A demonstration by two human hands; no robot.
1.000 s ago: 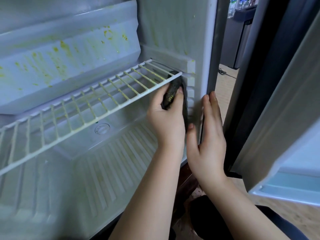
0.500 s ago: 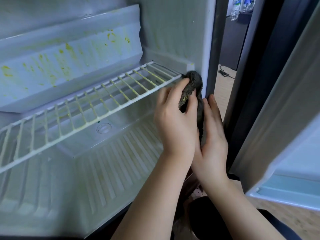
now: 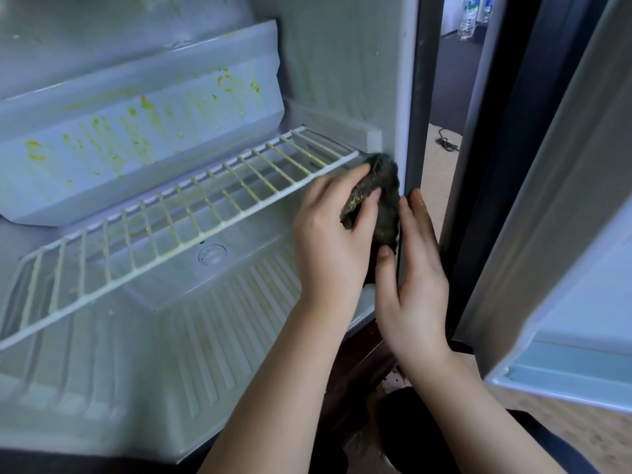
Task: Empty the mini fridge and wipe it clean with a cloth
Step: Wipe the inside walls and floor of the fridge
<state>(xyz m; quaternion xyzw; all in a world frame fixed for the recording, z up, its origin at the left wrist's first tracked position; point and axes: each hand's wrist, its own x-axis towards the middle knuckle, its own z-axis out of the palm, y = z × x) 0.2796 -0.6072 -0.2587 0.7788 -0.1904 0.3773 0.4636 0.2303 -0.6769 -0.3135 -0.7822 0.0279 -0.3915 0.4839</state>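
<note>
Fridge is standing open before me, and the dark cloth is sitting bunched at the right front corner of the wire shelf. I am watching the left hand curling its fingers round the cloth, pinching it. The right hand is lying flat along the fridge's front edge, fingers straight and pressed together, thumb touching the cloth's lower end. Yellow-green smears are streaking the panel above the shelf.
</note>
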